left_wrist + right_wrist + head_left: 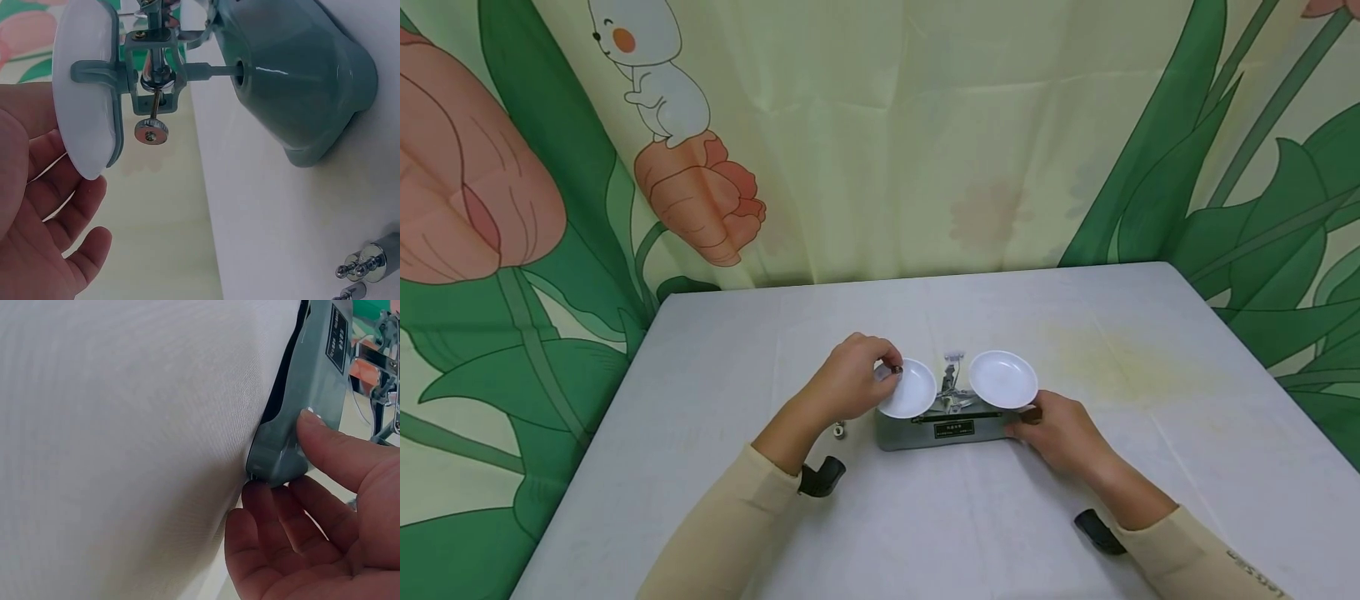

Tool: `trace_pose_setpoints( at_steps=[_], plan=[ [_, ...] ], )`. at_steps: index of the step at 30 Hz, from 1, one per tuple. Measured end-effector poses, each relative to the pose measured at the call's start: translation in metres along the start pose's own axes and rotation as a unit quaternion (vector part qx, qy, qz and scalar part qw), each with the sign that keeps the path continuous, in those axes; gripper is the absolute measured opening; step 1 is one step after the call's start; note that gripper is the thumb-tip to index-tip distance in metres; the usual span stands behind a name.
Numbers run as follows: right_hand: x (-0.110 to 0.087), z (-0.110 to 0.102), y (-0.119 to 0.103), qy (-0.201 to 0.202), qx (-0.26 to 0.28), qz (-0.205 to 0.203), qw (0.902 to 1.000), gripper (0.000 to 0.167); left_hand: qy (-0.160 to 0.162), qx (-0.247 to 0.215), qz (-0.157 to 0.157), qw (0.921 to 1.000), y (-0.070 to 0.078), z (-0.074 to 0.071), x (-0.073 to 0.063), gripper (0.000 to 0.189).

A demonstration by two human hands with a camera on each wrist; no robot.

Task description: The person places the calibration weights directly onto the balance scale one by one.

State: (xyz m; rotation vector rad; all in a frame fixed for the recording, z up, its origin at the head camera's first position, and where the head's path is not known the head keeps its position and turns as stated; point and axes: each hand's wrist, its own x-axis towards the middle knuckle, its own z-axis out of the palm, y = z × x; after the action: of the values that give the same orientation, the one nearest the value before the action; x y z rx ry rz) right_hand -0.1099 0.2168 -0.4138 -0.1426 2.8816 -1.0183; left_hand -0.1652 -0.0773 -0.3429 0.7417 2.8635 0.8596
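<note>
1 balance scale (pixel 953 428) w/ 2 white pans (pixel 1003 380), approx. mid-table (pixel 820 533).
R hand (pixel 1063 429) grips base's (pixel 898 435) R end; L hand (pixel 855 377) at L pan (pixel 915 390), can't tell if holding anything; 3 wts (pixel 375 262) visible, just L of base.

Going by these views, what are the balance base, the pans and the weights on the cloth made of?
Balance base: probably painted metal; glossy grey-green with sharp highlights.
Pans: likely plastic, smooth white; enamel possible.
Weights: likely plated or polished metal; shiny silver reflections.
</note>
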Motion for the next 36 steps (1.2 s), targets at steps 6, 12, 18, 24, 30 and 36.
trace_pose_setpoints(
  at_steps=[6,12,18,24,30,36],
  plan=[
    [0.0,0.0,0.001,-0.002,0.006,-0.001,1.0,0.051,0.0,0.011,0.0,0.9999,0.001,-0.001,0.001,0.009],
    [0.001,0.0,0.002,-0.002,0.008,-0.004,1.0,0.05,0.001,-0.002,-0.015,0.9999,0.004,-0.007,-0.002,0.016],
    [0.001,0.0,0.003,-0.001,0.008,-0.007,0.9999,0.05,0.021,-0.006,-0.022,0.9995,-0.002,-0.02,-0.011,0.02],
    [0.0,-0.001,0.003,0.0,0.007,-0.006,1.0,0.051,0.028,-0.003,-0.057,0.998,-0.027,-0.026,-0.026,0.022],
    [0.0,-0.002,0.002,-0.003,0.008,-0.003,1.0,0.05,-0.005,-0.008,-0.099,0.9951,-0.057,-0.015,-0.041,0.025],
    [0.0,-0.001,0.002,-0.005,0.007,-0.004,1.0,0.05,-0.042,-0.012,-0.155,0.987,-0.077,0.005,-0.047,0.02]
  ],
)
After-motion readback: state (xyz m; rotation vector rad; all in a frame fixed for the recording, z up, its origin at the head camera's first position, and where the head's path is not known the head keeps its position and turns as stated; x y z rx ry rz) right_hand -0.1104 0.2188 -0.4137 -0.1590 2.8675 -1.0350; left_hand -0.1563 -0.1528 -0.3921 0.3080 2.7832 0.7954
